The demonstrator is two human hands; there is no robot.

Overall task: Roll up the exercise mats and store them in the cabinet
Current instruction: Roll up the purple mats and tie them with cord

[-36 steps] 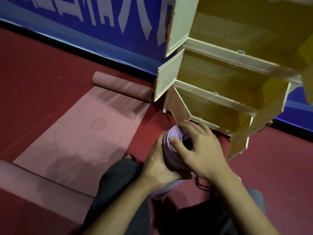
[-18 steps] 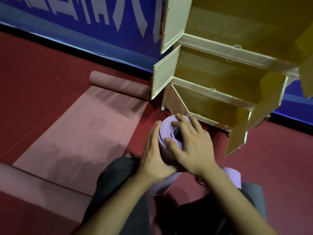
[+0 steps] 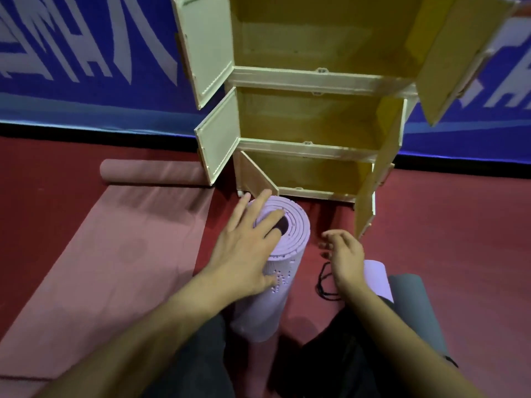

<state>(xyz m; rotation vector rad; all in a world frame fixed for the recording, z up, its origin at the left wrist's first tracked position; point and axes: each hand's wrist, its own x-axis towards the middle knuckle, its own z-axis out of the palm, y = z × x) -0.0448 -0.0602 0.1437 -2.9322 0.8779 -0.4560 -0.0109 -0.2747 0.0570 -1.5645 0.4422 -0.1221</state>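
Head view: my knees hide the near end of the rolled purple mat [image 3: 273,282], and the cabinet [image 3: 313,130] top is cut off by the frame. The roll's long axis runs away from me, spiral end toward the open bottom compartment, just short of it. My left hand [image 3: 244,248] lies flat on the roll, fingers extended. My right hand [image 3: 343,254], half a second ago pressing the spiral, now hangs loose beside it, holding nothing.
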